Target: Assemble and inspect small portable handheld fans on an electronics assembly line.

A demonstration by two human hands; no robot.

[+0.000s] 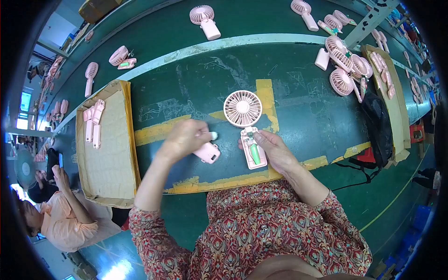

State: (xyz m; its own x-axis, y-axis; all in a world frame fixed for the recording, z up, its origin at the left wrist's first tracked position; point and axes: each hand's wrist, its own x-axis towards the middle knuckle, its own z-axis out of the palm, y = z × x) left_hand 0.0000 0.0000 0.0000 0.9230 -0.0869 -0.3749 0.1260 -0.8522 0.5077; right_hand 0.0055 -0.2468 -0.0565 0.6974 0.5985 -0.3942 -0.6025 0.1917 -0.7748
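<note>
Near the middle of the table, my right hand (275, 151) grips a pink handheld fan (242, 108) by its opened handle. Inside that handle lie a green cylindrical battery (255, 153) and a small green circuit board (249, 133). To its left, my left hand (183, 139) is closed with curled fingers over a pink handle cover (208, 153), whose end sticks out beneath them. A small white piece (213, 135) shows at a fingertip of this hand; whether it is worn or held I cannot tell.
A cardboard tray (105, 163) with several pink handle covers (96, 123) stands left. Several pink fans (343, 81) are piled at the back right beside another cardboard tray (394, 126) and a black bag (377, 123). More fans (205, 23) lie beyond the pale rail (210, 44). A person (74, 214) sits at left.
</note>
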